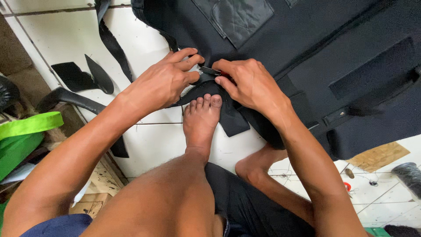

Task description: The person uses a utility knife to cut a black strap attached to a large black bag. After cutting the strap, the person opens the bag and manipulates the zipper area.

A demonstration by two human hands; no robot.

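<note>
Black fabric (228,115) pinched between left hand (164,81) and right hand (247,85)

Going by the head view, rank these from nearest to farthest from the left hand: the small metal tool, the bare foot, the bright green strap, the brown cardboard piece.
From the left hand:
1. Small metal tool, right at its fingertips, between both hands.
2. Bare foot, just below the hand, toes on the black fabric.
3. Bright green strap, far left edge.
4. Brown cardboard piece, far right, beyond the right arm.
</note>
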